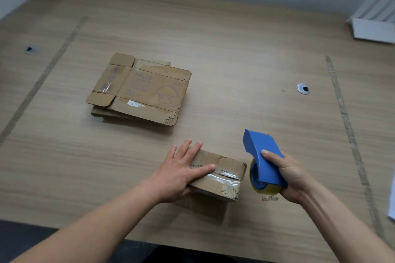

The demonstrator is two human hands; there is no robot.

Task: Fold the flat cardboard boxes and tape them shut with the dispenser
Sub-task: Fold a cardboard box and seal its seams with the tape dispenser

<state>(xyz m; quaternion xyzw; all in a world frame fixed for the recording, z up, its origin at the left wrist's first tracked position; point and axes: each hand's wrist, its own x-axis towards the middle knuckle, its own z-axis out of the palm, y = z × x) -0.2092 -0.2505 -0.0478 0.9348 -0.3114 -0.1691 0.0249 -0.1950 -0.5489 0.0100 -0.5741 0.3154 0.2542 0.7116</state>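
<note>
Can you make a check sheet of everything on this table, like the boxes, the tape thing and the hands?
Surface: light wood-grain table with two round grommet holes.
Job's things: folded brown cardboard box, clear tape along its top seam; stack of flat brown cardboard boxes, the top one printed with HELLO and a cartoon; blue plastic tape dispenser with a yellowish roll.
Clutter: white folded carton at the far right edge.
Grippers: left hand rests flat on the folded box; right hand grips the dispenser, beside the box.
Cables: nothing seen.
Surroundings: pale walls behind the table.
</note>
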